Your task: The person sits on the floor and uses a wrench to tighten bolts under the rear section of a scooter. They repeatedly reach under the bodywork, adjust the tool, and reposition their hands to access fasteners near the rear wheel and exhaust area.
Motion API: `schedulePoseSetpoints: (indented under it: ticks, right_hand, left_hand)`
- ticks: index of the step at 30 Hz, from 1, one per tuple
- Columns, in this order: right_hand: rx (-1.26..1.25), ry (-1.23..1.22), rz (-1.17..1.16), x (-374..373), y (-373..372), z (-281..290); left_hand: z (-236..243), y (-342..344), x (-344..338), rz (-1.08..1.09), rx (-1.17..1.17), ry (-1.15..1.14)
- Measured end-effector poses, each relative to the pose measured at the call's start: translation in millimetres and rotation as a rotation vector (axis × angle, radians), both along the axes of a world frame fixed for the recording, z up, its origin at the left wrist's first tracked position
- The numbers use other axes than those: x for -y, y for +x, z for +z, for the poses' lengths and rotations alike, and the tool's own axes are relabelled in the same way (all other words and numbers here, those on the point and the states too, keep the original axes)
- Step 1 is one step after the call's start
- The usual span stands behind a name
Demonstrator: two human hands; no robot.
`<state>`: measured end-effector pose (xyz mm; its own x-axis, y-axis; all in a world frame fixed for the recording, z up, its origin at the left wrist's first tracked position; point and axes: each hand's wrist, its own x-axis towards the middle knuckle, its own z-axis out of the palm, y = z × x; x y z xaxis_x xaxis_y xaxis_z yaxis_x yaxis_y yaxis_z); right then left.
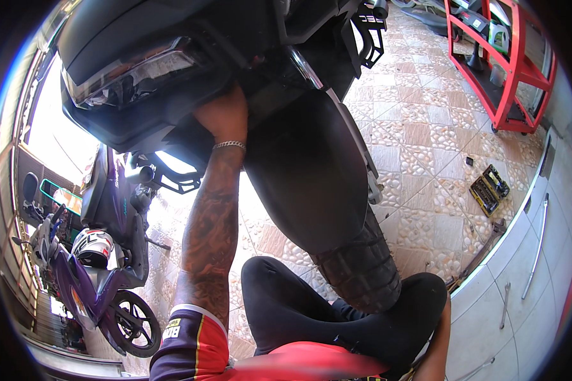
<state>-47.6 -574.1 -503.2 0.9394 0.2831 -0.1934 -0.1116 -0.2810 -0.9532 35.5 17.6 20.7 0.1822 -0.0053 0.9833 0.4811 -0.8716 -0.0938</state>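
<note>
Above me is the front of a black motorcycle, with its headlight (pixel 156 68) at the upper left. My left hand (pixel 225 114), a chain bracelet at its wrist, reaches up beneath the headlight, between the dark fairing and the front mudguard (pixel 305 171). Its fingers disappear behind the bodywork, so whether they grip anything is hidden. A chrome fork tube (pixel 305 66) runs down to the right of this hand. The knobby front tyre (pixel 362 273) comes down between my legs. Only part of my right arm (pixel 435 333) shows beside my right knee; that hand is out of sight.
A purple scooter (pixel 95 279) with a white helmet (pixel 93 246) on it stands at the left. On the patterned tile floor at the right lies an open tool set (pixel 489 190). A red trolley (pixel 508 95) is farther back. Wrenches (pixel 505 305) lie on the pale tiled surface at the right.
</note>
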Motion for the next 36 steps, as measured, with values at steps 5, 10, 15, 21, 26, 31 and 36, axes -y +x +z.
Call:
schedulePoseSetpoints:
  ticks: [5,10,15,21,26,31,36]
  right_hand:
    - [0.034,-0.023,0.035,1,1,-5]
    - [0.046,-0.05,0.059,4,0,-8]
    - [0.042,-0.069,0.091,10,1,-12]
    - [0.128,-0.077,0.069,12,-1,-22]
    - [0.221,-0.048,0.037,8,-5,-27]
    - [0.202,-0.013,0.042,6,-6,-19]
    - [0.2,-0.006,0.066,4,-6,-12]
  left_hand:
    - [0,0,-4,0.03,0.013,0.029]
    - [-3,1,-12,-0.045,0.033,0.057]
    - [-5,3,-19,0.056,0.045,0.106]
    - [-5,6,-23,0.052,0.082,0.169]
    - [-3,8,-24,0.049,0.097,0.165]
    - [2,11,-27,0.123,0.151,0.252]
    - [4,10,-28,0.208,0.149,0.306]
